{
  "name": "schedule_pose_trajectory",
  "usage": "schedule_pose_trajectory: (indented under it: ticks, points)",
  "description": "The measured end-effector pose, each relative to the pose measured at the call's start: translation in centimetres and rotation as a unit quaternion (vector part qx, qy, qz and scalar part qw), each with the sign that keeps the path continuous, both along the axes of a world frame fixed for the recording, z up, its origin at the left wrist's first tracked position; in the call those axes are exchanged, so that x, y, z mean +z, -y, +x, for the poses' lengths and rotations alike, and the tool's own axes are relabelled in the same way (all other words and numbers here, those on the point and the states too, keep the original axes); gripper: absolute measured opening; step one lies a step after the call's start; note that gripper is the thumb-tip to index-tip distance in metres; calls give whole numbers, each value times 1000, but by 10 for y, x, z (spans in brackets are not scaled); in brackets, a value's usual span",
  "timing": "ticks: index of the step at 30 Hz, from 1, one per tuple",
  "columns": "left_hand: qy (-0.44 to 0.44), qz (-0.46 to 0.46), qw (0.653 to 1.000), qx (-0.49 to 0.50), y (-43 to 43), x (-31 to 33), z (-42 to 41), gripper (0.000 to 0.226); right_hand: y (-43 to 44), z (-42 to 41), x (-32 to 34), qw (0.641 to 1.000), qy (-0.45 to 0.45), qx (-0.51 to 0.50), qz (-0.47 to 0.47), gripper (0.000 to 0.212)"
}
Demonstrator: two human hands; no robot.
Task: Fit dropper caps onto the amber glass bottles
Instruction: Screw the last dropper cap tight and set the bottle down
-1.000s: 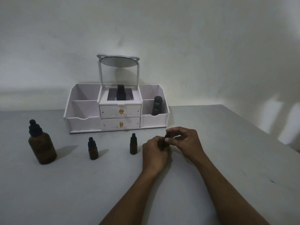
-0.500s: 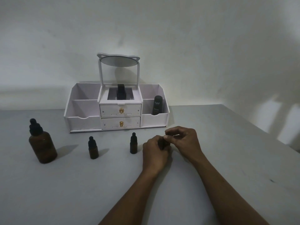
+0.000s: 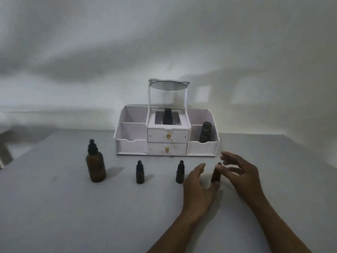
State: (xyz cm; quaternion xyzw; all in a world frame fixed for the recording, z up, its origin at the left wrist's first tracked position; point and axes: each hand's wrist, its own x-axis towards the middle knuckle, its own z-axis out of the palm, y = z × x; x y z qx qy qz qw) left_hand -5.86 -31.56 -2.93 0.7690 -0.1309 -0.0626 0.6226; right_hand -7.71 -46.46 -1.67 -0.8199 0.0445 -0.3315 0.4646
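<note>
Amber glass bottles stand in a loose row on the grey worktop [image 3: 54, 207], and the smallest one nearest the hands, the fourth bottle [image 3: 216, 174], stands upright between the two palms. The left hand [image 3: 197, 187] is spread open just beside it, a fingertip low by the bottle's base; whether it touches the glass cannot be told through the blur. The right hand [image 3: 242, 177] is also spread, fingers loose and fanned, its thumb close to the bottle's dark top, pinching nothing. Neither hand holds the bottle.

Outward toward the worktop's left edge stand two more small bottles, the nearer small bottle [image 3: 179, 172] and the middle small bottle [image 3: 140, 172], each with a black dropper cap on. Further left is the large amber bottle [image 3: 95, 164], also capped. Toward the worktop's far edge sits a white organiser [image 3: 127, 145] with drawers, a tilted mirror above it, and a dark tube [image 3: 205, 132] in its right compartment.

Judging by its size, the small bottle is light and easy to tip, the glass smooth, hard and breakable. It is best steadied round the body with one hand while the other takes the ribbed collar of the cap, not the soft bulb. All four look capped, so the task seems nearly done.
</note>
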Motion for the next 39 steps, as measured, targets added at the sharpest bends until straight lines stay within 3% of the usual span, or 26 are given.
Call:
schedule_pose_trajectory:
  ticks: [6, 10, 13, 16, 24, 29, 35, 39]
  points:
    - [-14, -39, 998, -48, -101, 6, -43, 33, -44, -15, 37, 993, 108, -39, -34, 26]
    - [50, -15, 994, 92, -188, 0, -32, 24, -108, -1, 57, 991, 103, 47, -69, 21]
    - [102, 14, 965, 240, -249, -1, -7, 24, -164, 20, 66, 982, 76, 150, -80, 23]
    - [129, -1, 942, 311, -292, -1, 23, 34, -216, 47, 70, 971, 34, 227, -58, 28]
    - [114, -3, 973, 200, -304, -4, 79, 79, -292, 108, 53, 967, -25, 254, 0, 39]
    - [123, -14, 983, 137, -307, -6, 90, 53, -303, 125, 39, 959, -50, 280, 3, 32]
    - [128, -18, 982, 137, -311, -9, 95, 52, -307, 128, 32, 966, -18, 258, 21, 24]
    - [125, -17, 983, 135, -311, -9, 94, 50, -309, 130, 32, 967, -23, 252, 29, 40]
